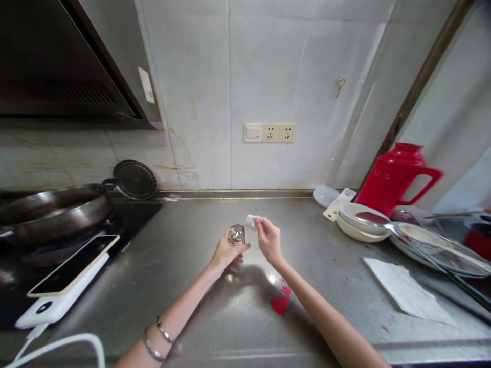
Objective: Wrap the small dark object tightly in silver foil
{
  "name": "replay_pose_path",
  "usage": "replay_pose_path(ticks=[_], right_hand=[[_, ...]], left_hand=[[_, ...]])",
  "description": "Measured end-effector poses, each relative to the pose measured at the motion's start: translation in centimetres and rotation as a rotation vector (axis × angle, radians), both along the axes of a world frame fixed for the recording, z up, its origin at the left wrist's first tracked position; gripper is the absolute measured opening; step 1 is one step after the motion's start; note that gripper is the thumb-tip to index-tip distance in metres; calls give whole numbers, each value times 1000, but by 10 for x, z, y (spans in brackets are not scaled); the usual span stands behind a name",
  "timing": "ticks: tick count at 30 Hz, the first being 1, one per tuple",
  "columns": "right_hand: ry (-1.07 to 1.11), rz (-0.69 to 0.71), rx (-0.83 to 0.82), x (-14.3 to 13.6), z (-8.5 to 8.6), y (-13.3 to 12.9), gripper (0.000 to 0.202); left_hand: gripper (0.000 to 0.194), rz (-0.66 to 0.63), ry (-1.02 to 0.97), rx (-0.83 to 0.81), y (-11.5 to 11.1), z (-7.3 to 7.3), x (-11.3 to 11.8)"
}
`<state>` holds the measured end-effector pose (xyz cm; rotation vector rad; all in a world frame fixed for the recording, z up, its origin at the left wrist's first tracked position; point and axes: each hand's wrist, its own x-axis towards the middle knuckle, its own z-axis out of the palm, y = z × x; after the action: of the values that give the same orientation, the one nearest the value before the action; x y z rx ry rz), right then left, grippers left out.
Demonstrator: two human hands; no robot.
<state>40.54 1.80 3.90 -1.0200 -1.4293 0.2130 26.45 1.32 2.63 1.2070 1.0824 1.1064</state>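
My left hand is closed round a small, clear, faceted container that looks like glass, held over the metal countertop. Its contents cannot be made out. Just to the right, my right hand pinches a small piece of clear, crinkled plastic between thumb and fingers. The plastic is close to the container, with a narrow gap between them. Below my right wrist, a torn red scrap lies on the counter.
At left, a pan sits on the black stove beside a phone on a white power bank. To the right are a red thermos, stacked bowls, plates with utensils, and a white paper napkin.
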Motion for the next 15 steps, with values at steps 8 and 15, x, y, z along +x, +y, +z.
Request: replay_pose_path(ticks=[8, 15], right_hand=[[-71, 314, -210, 7, -10, 13, 30], [-88, 919, -469, 23, -6, 17, 63]], left_hand=[[52, -138, 18, -10, -3, 2, 0], [57, -133, 61, -59, 0, 4, -3]])
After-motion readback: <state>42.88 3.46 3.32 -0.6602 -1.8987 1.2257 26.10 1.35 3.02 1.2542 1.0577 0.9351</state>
